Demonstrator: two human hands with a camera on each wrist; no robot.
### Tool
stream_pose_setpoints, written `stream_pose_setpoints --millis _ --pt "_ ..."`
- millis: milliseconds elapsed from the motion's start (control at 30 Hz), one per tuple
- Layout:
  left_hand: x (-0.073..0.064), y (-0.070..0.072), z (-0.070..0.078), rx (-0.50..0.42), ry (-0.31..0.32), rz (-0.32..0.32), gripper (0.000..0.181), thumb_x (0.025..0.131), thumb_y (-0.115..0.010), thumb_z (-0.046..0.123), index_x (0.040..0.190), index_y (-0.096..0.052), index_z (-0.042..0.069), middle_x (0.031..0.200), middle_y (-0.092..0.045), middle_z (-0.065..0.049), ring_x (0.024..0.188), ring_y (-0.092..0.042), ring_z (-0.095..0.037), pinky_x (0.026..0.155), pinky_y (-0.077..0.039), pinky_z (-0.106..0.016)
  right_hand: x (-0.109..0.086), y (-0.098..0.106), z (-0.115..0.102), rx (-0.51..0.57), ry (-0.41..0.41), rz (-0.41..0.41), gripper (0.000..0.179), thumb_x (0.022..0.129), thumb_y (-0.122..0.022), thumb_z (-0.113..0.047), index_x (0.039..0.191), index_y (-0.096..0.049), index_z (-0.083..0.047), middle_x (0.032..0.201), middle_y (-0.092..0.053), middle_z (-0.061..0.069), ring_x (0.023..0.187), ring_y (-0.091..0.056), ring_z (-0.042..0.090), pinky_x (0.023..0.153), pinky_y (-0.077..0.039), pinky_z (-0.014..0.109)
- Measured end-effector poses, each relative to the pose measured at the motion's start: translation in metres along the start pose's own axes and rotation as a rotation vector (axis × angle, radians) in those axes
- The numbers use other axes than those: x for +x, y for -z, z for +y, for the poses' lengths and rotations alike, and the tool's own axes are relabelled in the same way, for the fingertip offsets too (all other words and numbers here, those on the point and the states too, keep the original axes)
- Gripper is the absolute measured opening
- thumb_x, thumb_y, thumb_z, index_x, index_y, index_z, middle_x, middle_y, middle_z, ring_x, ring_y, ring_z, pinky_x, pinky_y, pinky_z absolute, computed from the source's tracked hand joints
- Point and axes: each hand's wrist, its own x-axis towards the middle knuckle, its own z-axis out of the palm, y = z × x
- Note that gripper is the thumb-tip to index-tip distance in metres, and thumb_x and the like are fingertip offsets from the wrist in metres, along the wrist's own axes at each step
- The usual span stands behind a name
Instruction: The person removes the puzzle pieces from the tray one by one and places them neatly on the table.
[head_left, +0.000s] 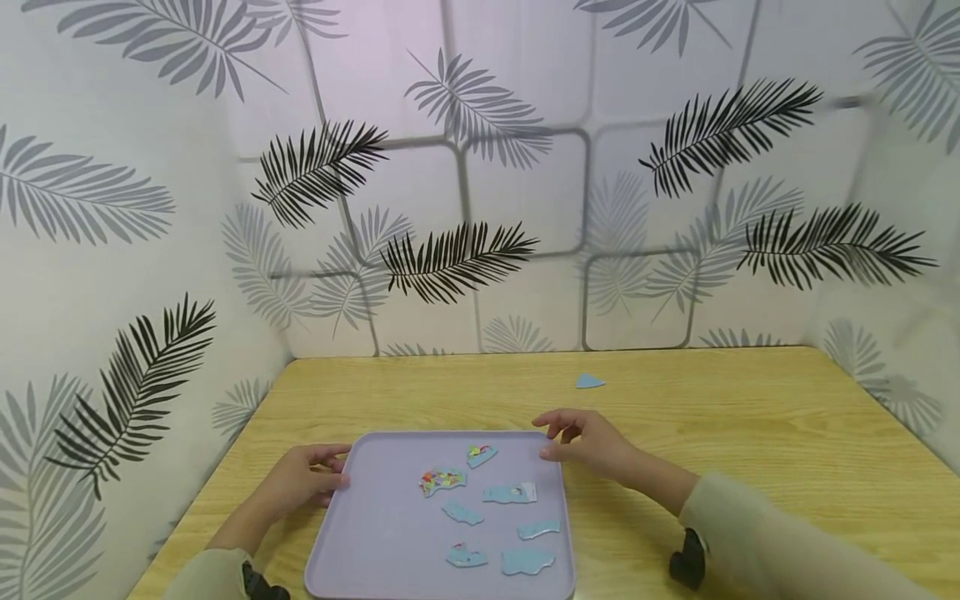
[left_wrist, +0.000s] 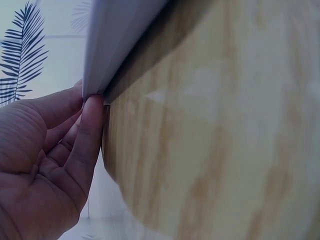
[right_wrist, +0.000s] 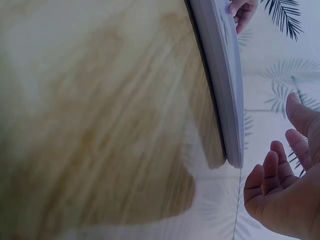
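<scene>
A pale lilac tray (head_left: pixel 375 533) lies on the wooden table, bearing several flat, light blue, irregularly edged pieces. One piece (head_left: pixel 442 480) carries a multicoloured pattern; a plain one (head_left: pixel 527 561) lies near the front right corner. My left hand (head_left: pixel 303 479) pinches the tray's left rim, with its thumb at the top and fingers at the underside in the left wrist view. By the tray's far right corner is my right hand (head_left: pixel 581 437). In the right wrist view, the right hand (right_wrist: pixel 285 185) hovers apart from the tray edge (right_wrist: pixel 220 85), fingers loosely bent, holding nothing.
A small blue triangular piece (head_left: pixel 589 382) lies on the table (head_left: pixel 697 400) beyond the tray. Walls with a leaf pattern (head_left: pixel 517 200) stand at the back and both sides of the table.
</scene>
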Motion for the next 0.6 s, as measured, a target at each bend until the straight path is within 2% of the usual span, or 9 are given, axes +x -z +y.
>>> stream_pose_setpoints --millis 67,267,600 --pt "0.000 -0.001 0.000 -0.005 0.003 0.002 0.051 0.071 -0.072 0.006 0.119 -0.054 0.003 0.088 -0.054 -0.009 0.070 -0.057 -0.018 0.056 -0.052 -0.032 -0.003 -0.003 0.000 -0.006 0.012 -0.017 0.035 0.073 -0.072 -0.011 0.106 -0.062 -0.007 0.091 -0.054 0.018 0.073 -0.046 0.023 0.052 -0.040 0.023" --pt "-0.004 -0.001 0.003 0.005 0.011 0.005 0.051 0.071 -0.072 0.008 0.118 -0.055 0.004 0.088 -0.054 -0.008 0.069 -0.056 -0.017 0.055 -0.052 -0.032 -0.003 -0.012 0.016 -0.084 0.033 -0.068 0.040 0.070 -0.075 -0.021 0.106 -0.063 -0.010 0.091 -0.056 0.011 0.072 -0.048 0.019 0.053 -0.042 0.023" --pt "-0.002 0.000 0.004 -0.004 0.004 -0.001 0.051 0.071 -0.072 0.008 0.119 -0.055 0.004 0.089 -0.054 -0.009 0.069 -0.056 -0.017 0.055 -0.052 -0.032 -0.008 -0.026 0.019 -0.177 0.078 -0.110 0.037 0.068 -0.075 -0.029 0.101 -0.065 -0.014 0.084 -0.056 0.002 0.069 -0.046 0.016 0.056 -0.041 0.024"
